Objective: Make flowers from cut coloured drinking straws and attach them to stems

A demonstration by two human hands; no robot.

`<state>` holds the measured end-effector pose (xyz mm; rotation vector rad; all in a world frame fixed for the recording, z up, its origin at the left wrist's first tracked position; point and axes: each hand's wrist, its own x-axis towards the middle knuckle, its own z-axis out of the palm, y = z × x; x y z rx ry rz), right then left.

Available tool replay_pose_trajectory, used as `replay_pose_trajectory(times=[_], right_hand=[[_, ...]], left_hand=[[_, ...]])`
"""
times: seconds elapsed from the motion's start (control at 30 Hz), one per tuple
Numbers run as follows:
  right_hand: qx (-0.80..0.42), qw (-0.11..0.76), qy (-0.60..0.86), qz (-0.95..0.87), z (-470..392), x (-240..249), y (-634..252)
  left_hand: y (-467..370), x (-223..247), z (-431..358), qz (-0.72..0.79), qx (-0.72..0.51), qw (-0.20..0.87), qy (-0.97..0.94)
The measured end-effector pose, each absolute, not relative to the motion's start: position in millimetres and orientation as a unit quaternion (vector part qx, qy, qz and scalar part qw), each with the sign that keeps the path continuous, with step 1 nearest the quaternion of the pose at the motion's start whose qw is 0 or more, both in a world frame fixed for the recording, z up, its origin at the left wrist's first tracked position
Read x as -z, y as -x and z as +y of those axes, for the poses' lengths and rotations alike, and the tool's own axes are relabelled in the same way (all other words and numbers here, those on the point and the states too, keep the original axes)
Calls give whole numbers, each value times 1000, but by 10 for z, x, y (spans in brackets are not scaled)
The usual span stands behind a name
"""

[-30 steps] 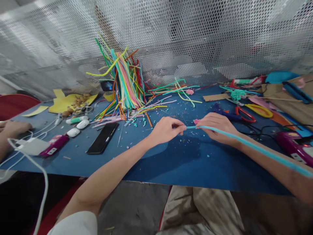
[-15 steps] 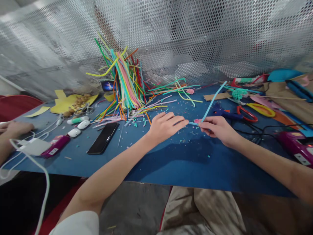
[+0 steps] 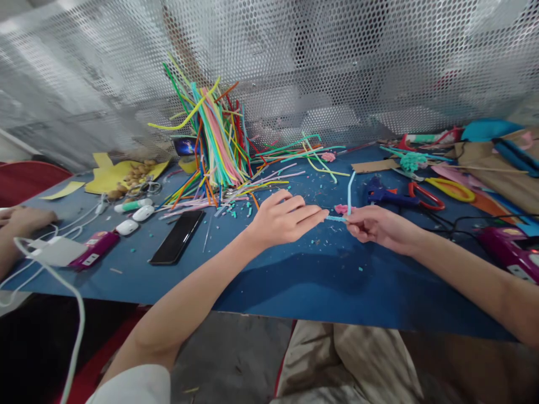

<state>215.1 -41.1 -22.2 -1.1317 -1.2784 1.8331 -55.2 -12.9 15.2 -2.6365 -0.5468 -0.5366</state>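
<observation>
Between my two hands stretches a light blue pipe cleaner, above the table. My left hand is closed, thumb and fingertips pinching at its left end. At the other end my right hand pinches the pipe cleaner between thumb and forefinger, with a loose length standing nearly upright above the fingers. Right behind this stretch is a small pink fuzzy piece; whether it is joined to the blue one, I cannot tell. Small cut bits lie scattered on the table below.
A bundle of coloured pipe cleaners stands at the back by the perforated metal screen. A phone lies left. On the right are a blue glue gun, scissors and a purple power strip. Another person's hand rests far left.
The loose end of the blue pipe cleaner has swung left from a slant to nearly upright, and less of it shows. Both hands have shifted only slightly.
</observation>
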Motion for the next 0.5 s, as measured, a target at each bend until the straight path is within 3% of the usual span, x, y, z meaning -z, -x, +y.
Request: replay_pose_trajectory(times=[0.2,0.37,0.5], right_hand=[[-683,300,438,-502,-403,227,-2163],[-675,310,420,-521,-397,241,-2159],[-596,351,441,-571,-348,324,-2162]], left_hand=[[544,-186,-125,-161,153,231,947],[537,-134,-118,-155,190,264,933],[459,-33,-122,-189,223,240,926]])
